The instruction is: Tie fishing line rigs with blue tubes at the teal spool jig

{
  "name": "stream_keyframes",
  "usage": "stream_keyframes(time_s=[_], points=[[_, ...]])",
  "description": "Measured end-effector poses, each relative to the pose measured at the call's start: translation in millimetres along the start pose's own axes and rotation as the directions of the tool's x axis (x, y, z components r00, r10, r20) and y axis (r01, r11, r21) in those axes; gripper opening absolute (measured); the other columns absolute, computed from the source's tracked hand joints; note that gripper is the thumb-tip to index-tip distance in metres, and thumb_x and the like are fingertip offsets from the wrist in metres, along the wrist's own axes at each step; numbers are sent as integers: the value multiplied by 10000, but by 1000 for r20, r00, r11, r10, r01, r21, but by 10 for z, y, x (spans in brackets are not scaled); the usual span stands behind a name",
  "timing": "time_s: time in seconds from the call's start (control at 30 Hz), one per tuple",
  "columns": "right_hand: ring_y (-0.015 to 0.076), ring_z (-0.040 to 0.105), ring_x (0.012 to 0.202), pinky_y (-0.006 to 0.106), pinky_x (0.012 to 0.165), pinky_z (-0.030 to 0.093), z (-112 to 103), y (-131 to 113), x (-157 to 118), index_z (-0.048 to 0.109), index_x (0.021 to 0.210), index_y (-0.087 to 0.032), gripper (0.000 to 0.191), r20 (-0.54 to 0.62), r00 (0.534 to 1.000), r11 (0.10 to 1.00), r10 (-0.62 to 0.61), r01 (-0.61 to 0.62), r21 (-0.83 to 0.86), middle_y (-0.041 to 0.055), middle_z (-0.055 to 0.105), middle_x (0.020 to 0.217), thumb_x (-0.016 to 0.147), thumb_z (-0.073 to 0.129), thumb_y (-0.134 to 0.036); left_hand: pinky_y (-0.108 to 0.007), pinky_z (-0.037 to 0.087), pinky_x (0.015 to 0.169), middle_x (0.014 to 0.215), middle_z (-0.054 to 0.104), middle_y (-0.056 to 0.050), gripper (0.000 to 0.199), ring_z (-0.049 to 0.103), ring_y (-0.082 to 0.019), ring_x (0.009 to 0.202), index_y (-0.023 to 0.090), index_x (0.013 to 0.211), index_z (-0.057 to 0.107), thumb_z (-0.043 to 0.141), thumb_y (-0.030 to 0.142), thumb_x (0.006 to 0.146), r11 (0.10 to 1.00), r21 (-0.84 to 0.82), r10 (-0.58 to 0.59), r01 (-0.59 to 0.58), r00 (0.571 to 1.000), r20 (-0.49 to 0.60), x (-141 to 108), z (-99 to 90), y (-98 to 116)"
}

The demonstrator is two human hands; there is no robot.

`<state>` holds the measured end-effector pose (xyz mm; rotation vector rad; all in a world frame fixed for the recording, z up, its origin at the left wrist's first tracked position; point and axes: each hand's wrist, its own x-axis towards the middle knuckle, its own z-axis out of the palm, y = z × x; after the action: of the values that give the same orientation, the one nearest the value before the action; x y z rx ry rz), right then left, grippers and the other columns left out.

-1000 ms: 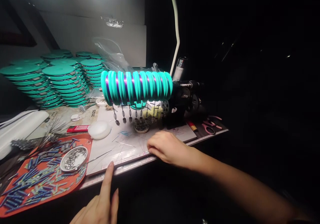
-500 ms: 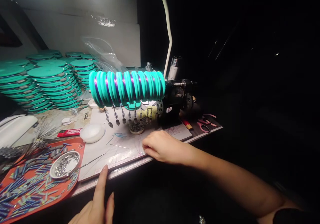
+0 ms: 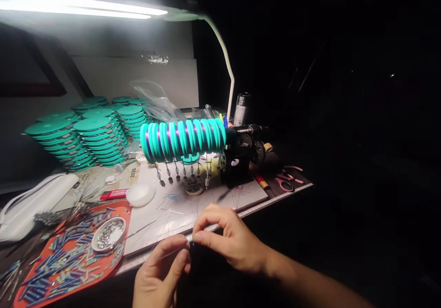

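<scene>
My left hand (image 3: 161, 271) is at the bottom centre, thumb and fingers curled toward each other around something too small to make out. My right hand (image 3: 229, 237) pinches at the same spot, its fingertips almost touching those of the left, just in front of the table edge. Behind them a row of turquoise spools (image 3: 182, 138) sits on a black geared machine (image 3: 237, 161). Small weights on swivels (image 3: 177, 177) hang below the spools, over a small dish of metal parts (image 3: 195, 186).
An orange tray (image 3: 127, 211) with blue and grey pieces and a white bowl (image 3: 96, 239) lies at left. Stacked turquoise spools (image 3: 93, 124) stand behind. Pink-handled scissors (image 3: 285, 185) lie right, a flask (image 3: 241, 108) stands behind, and a lit lamp (image 3: 138, 12) hangs above.
My left hand has risen and moved right, its pointing finger now bent. My right hand has come nearer, going from a fist to a pinch. The view has tilted up, showing the lamp.
</scene>
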<state>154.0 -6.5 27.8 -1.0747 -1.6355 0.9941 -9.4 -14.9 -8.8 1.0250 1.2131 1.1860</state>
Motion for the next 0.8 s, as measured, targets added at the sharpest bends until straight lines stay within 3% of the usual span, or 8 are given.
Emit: stream_keyframes(time_s=[0.07, 0.2, 0.37, 0.6, 0.7, 0.8], points=[[129, 545, 755, 239, 719, 403, 73, -4, -19, 661, 728, -159, 64, -9, 1000, 999, -14, 14, 34, -9, 598, 727, 778, 622, -160, -179, 509, 499, 614, 664, 12, 267, 586, -113, 502, 205, 662, 695, 820, 345, 472, 989, -143, -28, 23, 999, -34, 35, 84, 9], [127, 547, 752, 241, 740, 399, 106, -34, -21, 654, 711, -163, 83, -9, 999, 998, -53, 54, 22, -21, 609, 706, 772, 625, -116, -155, 521, 591, 708, 657, 25, 250, 611, -111, 623, 190, 612, 669, 832, 312, 467, 961, -268, -85, 68, 995, -52, 3, 150, 21], [146, 518, 779, 267, 765, 379, 6, -65, -20, 641, 802, -153, 46, 74, 977, 945, -199, 211, -249, 0, 606, 733, 791, 617, -116, -159, 517, 666, 730, 662, 29, 270, 606, -100, 654, 196, 687, 680, 825, 317, 494, 918, -358, -171, 170, 985, 28, -45, 160, 59], [151, 481, 728, 274, 718, 361, -54, -51, -21, 575, 758, -148, 56, 189, 926, 805, -327, 377, -458, 14, 582, 722, 798, 576, -108, -140, 495, 628, 667, 643, 13, 258, 590, -95, 614, 176, 659, 643, 798, 342, 537, 928, -305, -202, 215, 976, 75, -108, 208, 128], [152, 481, 737, 278, 722, 353, -50, -41, -13, 560, 755, -146, 61, 226, 916, 779, -332, 402, -481, 13, 584, 725, 796, 575, -104, -127, 477, 596, 630, 639, 2, 259, 588, -95, 615, 169, 635, 619, 790, 345, 552, 935, -243, -230, 259, 963, 140, -112, 189, 136], [151, 488, 739, 275, 726, 354, -49, -31, 2, 562, 760, -145, 59, 240, 916, 779, -323, 401, -483, 10, 588, 726, 787, 591, -103, -107, 458, 564, 582, 635, 12, 289, 566, -74, 574, 169, 609, 614, 814, 353, 510, 944, -211, -230, 255, 963, 139, -100, 166, 133]])
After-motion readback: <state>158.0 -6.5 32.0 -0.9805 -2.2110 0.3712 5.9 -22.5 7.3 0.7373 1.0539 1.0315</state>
